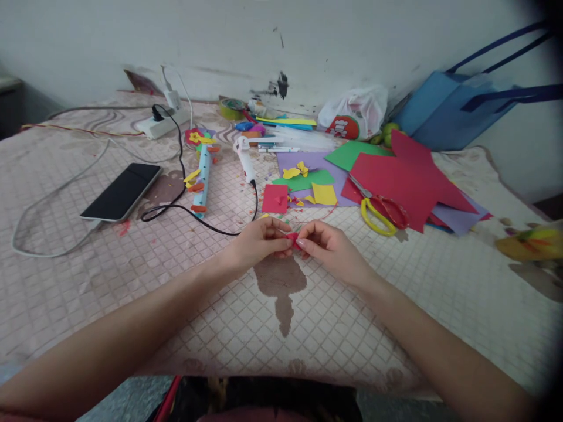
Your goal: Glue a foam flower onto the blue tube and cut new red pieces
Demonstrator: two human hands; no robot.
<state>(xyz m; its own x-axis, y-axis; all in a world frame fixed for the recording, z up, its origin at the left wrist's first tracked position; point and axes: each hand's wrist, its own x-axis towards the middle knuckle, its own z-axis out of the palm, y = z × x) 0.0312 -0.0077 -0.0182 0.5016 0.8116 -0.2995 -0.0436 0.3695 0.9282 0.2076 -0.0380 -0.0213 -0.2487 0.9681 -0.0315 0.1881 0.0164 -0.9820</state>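
Note:
A small red craft-foam piece (294,239) is pinched between my two hands above the patterned tablecloth. My left hand (269,237) grips its left side with thumb and fingers. From the other side, the thumb and fingertips of my right hand (324,241) close on it. Fingers cover much of the piece, so its full shape is hidden. Just beyond my hands lie a red square (275,198), a yellow square (324,194) and small yellow scraps. A white glue gun (245,159) rests behind them, its black cord running left.
Yellow-and-red scissors (378,215) lie beside red sheets (396,181) on the right. A light-blue strip with orange and yellow pieces (202,179), a phone (122,192) and a power strip (163,123) occupy the left. A blue bag (444,111) stands at back right.

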